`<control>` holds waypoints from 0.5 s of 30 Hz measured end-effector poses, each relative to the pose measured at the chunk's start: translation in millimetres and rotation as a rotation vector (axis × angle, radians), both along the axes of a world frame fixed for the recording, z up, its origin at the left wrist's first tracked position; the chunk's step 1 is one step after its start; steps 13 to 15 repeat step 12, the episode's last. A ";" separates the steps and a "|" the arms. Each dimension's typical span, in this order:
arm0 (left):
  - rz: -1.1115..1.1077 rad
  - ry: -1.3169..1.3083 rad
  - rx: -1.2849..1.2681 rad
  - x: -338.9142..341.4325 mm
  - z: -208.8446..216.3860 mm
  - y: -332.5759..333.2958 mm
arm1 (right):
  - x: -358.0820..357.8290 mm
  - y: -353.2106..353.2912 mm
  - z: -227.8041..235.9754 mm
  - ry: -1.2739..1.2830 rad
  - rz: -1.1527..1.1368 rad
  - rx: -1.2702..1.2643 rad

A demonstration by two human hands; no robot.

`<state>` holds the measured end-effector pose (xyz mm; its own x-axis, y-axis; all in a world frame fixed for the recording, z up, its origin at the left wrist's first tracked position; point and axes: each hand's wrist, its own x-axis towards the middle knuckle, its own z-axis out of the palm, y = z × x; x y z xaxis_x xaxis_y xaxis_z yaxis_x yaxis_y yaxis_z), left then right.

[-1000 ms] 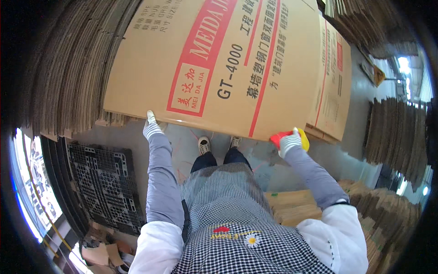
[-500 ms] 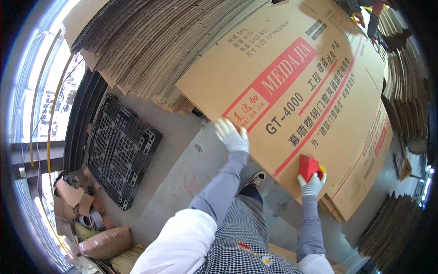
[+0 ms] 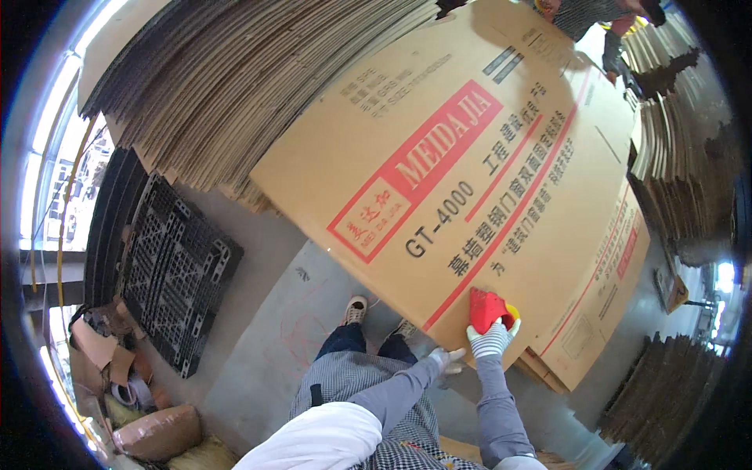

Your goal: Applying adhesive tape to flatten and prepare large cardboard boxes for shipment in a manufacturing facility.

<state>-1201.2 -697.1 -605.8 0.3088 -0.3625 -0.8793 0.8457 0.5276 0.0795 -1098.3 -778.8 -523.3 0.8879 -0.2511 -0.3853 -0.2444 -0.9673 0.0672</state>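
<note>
A large flat-sided brown cardboard box (image 3: 376, 290) with red and black print fills the middle and right of the view. My right hand (image 3: 492, 340), in a striped glove, is closed around a red tape dispenser (image 3: 487, 310) with a yellow round part, resting at the box's near edge. Just left of it, my gloved left hand (image 3: 448, 359) is at that same edge, its fingers drawn together. What lies between those fingers is too small to tell. At the far side, another person's arm (image 3: 615, 51) reaches over the box.
Stacked flat cardboard sheets (image 3: 235, 86) stand along the far left. Another cardboard stack (image 3: 666, 141) is at the far right, and a dark stack (image 3: 658, 399) at the near right. A black plastic pallet (image 3: 176, 270) lies on the grey floor, with a wrapped brown bundle (image 3: 157, 432) nearer me.
My left hand has left the box's left corner and come right, beside my right hand. The box and dispenser appear farther left in view. My right hand keeps hold of the dispenser.
</note>
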 end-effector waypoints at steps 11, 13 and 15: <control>0.911 -0.671 0.110 160.8 19.4 393.4 | -59.7 -49.2 9.4 -0.278 0.173 0.387; 0.876 -0.717 0.106 177.5 24.4 412.9 | -63.5 -60.2 22.3 -0.087 0.146 0.482; 0.876 -0.717 0.106 177.5 24.4 412.9 | -63.5 -60.2 22.3 -0.087 0.146 0.482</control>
